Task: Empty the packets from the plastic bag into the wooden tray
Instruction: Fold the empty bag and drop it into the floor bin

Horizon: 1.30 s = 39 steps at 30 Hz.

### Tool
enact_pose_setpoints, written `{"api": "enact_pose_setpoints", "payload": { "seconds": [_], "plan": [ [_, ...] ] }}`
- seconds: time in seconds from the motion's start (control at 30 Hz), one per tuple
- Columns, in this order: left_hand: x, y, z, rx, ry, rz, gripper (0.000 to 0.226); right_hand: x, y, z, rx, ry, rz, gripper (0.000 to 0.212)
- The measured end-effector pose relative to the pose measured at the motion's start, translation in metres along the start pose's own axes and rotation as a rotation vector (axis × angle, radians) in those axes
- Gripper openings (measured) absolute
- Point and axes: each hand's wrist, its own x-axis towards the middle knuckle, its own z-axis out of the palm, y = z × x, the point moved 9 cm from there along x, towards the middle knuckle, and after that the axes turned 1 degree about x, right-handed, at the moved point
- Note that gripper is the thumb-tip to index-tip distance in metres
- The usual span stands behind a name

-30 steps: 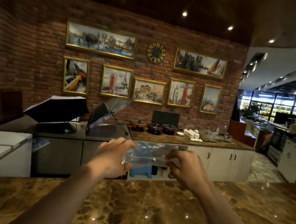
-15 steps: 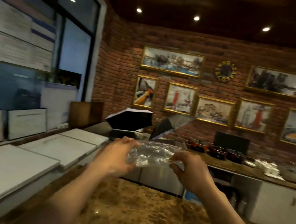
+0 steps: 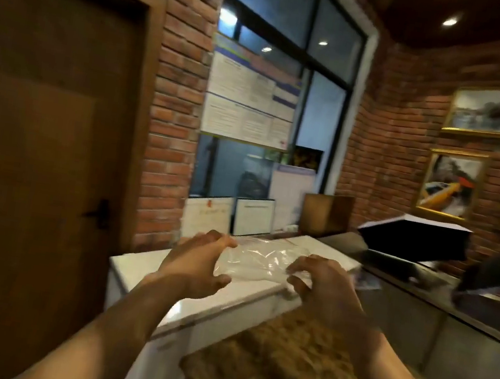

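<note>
A: Item one, the plastic bag. Where was it logged?

B: In the air at chest height, stretched between both hands, above the near end of a white cabinet top. Clear, crumpled, glossy. Contents: could not be made out through the blur.

A: Left hand?

B: Fingers curled over the bag's left end, thumb below it, grasping the plastic. Bare forearm ran down to the lower left of the view.

A: Right hand?

B: Fingers bent and clawed at the bag's right end, pinching the film. Bare forearm ran to the lower right.

A: Surfaces?

B: One brown marbled counter below the forearms, butted against the white cabinet top.

A: Wall fittings, left to right?

B: One brown wooden door with a dark handle. One brick pillar beside it. One dark-framed window carrying a white notice board; framed papers leaned under it. Gold-framed pictures on the brick wall at the right.

A: Anything further on the far counter?

B: One brown board stood upright in the corner. One dark lid, propped open at a tilt over a dark steel unit to the right. Entries at the right edge were too blurred to list.
</note>
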Motion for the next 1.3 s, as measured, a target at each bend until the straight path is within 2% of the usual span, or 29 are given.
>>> {"api": "enact_pose_setpoints", "payload": {
  "seconds": [0.13,0.3,0.57,0.7,0.9,1.3],
  "plan": [
    [-0.048,-0.060,-0.032,0.098,0.033,-0.181,0.063,0.025,-0.059,0.047,0.120,-0.044,-0.121,0.017],
    [-0.113,-0.101,-0.068,0.176,0.041,-0.391,0.067,0.034,-0.125,0.081,0.265,-0.143,-0.259,0.014],
    [-0.205,-0.111,-0.095,0.366,0.055,-0.582,0.072,0.004,-0.206,0.102,0.468,-0.176,-0.486,0.018],
    [-0.238,-0.118,-0.106,0.340,0.072,-0.684,0.069,-0.011,-0.236,0.111,0.510,-0.202,-0.552,0.018],
    [-0.274,-0.126,-0.122,0.360,0.137,-0.695,0.054,-0.020,-0.274,0.116,0.549,-0.231,-0.605,0.013],
    [-0.292,-0.175,-0.135,0.388,0.163,-0.647,0.065,-0.012,-0.315,0.130,0.482,-0.182,-0.567,0.014]
  ]
}}
